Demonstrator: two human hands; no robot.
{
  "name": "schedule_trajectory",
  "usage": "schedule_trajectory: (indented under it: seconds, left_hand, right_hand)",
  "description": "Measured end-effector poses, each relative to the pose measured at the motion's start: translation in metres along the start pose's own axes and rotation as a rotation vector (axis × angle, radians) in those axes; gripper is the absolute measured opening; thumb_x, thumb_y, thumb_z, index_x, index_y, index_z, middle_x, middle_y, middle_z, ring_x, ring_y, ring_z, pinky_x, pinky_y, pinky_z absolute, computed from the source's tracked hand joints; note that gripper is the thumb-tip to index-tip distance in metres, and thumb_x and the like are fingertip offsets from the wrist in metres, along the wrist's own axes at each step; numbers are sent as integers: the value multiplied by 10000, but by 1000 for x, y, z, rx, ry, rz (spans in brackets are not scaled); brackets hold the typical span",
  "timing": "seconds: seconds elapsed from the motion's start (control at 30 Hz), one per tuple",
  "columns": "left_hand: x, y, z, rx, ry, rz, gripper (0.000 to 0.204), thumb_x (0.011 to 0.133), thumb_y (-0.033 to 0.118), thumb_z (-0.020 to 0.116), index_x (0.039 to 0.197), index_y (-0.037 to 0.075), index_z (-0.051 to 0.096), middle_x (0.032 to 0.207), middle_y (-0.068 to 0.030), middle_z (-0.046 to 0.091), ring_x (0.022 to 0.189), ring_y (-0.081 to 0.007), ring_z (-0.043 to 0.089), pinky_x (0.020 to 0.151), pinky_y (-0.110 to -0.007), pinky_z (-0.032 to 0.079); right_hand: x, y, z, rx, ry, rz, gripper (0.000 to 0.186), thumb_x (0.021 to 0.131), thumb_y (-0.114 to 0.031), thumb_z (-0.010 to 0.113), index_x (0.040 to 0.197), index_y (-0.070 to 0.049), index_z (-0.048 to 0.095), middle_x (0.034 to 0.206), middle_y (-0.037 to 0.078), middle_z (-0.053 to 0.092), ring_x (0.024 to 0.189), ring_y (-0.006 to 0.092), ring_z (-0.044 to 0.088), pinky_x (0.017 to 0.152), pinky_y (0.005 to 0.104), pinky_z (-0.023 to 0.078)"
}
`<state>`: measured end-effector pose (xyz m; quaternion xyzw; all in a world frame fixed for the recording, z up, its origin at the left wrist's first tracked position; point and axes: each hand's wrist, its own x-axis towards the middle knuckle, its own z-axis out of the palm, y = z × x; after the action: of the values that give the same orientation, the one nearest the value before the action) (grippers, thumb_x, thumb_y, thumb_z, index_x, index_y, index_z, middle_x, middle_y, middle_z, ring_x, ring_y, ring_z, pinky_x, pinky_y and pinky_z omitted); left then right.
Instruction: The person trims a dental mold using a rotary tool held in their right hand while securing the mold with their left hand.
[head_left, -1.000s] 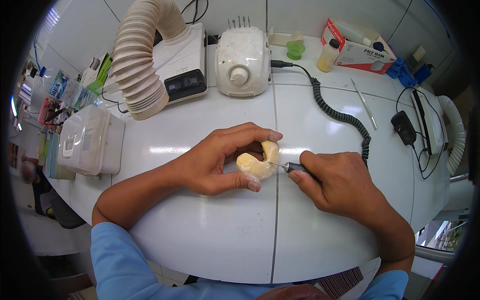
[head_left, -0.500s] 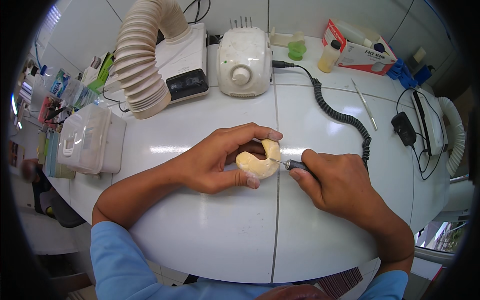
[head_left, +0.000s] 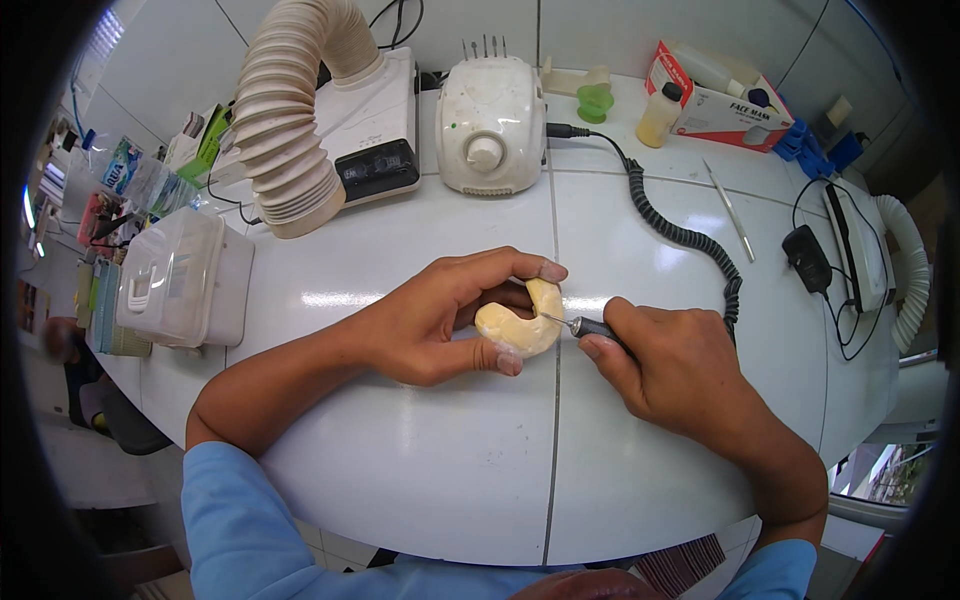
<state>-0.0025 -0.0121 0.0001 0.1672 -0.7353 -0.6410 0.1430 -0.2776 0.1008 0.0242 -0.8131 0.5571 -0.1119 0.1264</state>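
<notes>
Between the thumb and fingers of my left hand (head_left: 445, 318) is a pale yellow, horseshoe-shaped dental cast (head_left: 521, 334), dusted with white powder. My right hand (head_left: 672, 358) grips a dark rotary handpiece (head_left: 596, 330), its thin metal bur pointing left. The bur tip meets the outer right side of the curve, or sits right at it. Both hands are just above the white tabletop (head_left: 450, 470). The palm-side fingers of my right hand are mostly hidden.
A white control box (head_left: 490, 125) with a knob and several burs stands behind; a coiled black cord (head_left: 680, 232) runs from it. A ribbed hose (head_left: 285, 130) and plastic box (head_left: 185, 280) stand left. Farther right are a small bottle (head_left: 660, 115), a pen-like tool (head_left: 730, 210) and a black adapter (head_left: 806, 260).
The dental cast and my left hand have shifted very slightly to the right. My right hand and the handpiece stay nearly in place.
</notes>
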Motion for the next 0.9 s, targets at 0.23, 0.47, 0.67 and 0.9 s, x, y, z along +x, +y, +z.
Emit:
schedule_trajectory:
  seconds: [0.23,0.47,0.67,0.9]
  left_hand:
    - [0,-1,1,-15,14,10,876,884,133,883,1632,-37,461,1455,-169,630,1415,-270,637,1288,-437,472]
    - [1,-2,0,5,4,29,890,882,147,895,1637,-33,460,1459,-170,626,1404,-266,642,1273,-437,484]
    - [-1,-1,0,14,-3,8,888,884,148,902,1637,-28,464,1459,-168,628,1396,-261,646,1268,-435,484]
    - [0,-2,0,3,-9,3,895,892,185,922,1634,-28,470,1481,-166,609,1403,-258,637,1256,-426,496]
  right_hand:
    - [1,1,1,20,23,13,415,1102,-451,671,922,-77,664,726,95,724,600,348,712,540,481,526]
    - [1,1,-2,20,-6,-20,409,1101,-449,671,930,-78,672,713,95,722,599,349,712,542,484,525]
    - [1,3,-3,36,-21,-17,407,1102,-452,666,935,-82,675,719,99,725,598,357,708,550,490,527]
    - [1,4,-3,33,-17,-11,414,1106,-455,658,944,-74,679,733,110,730,610,365,713,560,493,532]
